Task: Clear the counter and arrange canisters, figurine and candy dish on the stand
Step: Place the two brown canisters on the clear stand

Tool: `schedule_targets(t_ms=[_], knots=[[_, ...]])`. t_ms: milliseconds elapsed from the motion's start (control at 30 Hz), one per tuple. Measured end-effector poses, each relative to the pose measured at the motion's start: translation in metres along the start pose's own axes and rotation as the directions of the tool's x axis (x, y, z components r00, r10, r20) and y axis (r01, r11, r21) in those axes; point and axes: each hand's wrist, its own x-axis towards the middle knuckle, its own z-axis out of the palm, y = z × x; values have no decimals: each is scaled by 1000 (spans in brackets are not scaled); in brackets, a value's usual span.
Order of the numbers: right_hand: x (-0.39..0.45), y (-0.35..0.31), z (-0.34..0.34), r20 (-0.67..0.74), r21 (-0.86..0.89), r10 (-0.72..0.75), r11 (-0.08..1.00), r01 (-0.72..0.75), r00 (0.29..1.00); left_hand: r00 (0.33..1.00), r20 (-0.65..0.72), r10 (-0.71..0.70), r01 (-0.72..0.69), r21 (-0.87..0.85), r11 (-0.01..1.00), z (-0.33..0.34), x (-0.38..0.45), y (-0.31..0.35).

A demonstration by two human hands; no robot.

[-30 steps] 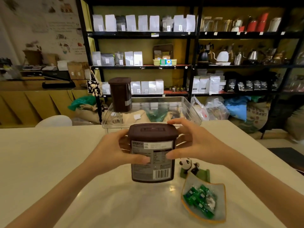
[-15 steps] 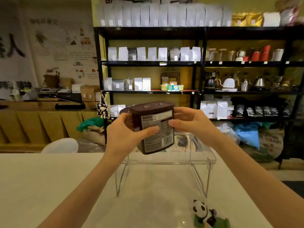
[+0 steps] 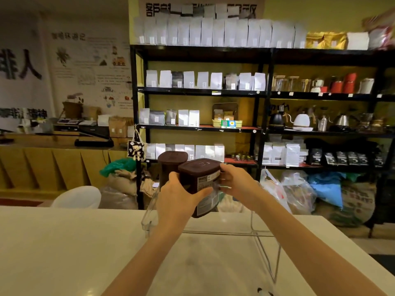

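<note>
The left hand [image 3: 177, 194] wraps the near left side of a brown canister [image 3: 201, 184], thumb across its label, while the right hand [image 3: 237, 184] clasps the opposite side. The two-handed hold probably keeps the tilted tub steady as it is set down over the clear stand [image 3: 265, 248]. Just left of it and behind, a second brown canister [image 3: 171, 165] stands upright on the stand's top, so the held one looks bound for the spot beside it. I cannot tell whether its base touches the stand's top yet. The stand sits on a pale, glossy worktop [image 3: 64, 242]; the figurine [image 3: 265, 292] barely shows at the bottom edge, and the candy dish is out of view. Behind, black shelving [image 3: 263, 92] carries white pouches, jars and kettles, with sacks on the floor.
</note>
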Motion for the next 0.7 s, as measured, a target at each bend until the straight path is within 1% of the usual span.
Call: schedule_targets(t_ms=[100,267,367,433,600,700], knots=[[8,4,2,-6,27,14,1000,-14,1000,999,26,21,-20,-16,1000,2,-1,0],[30,8,8,-104,60,12,998,-6,995,993,95,67,-67,4,998,2,2,1],[40,7,12,-159,118,35,993,-17,987,993,104,62,-66,43,997,4,11,0],[45,7,13,-162,152,27,988,-2,986,994,92,62,-68,66,995,7,17,-1],[52,10,16,-130,131,-24,991,41,991,993,87,85,-95,117,989,15,27,-2],[61,12,17,-189,81,-20,996,36,982,993,75,93,-102,128,987,20,30,-3]])
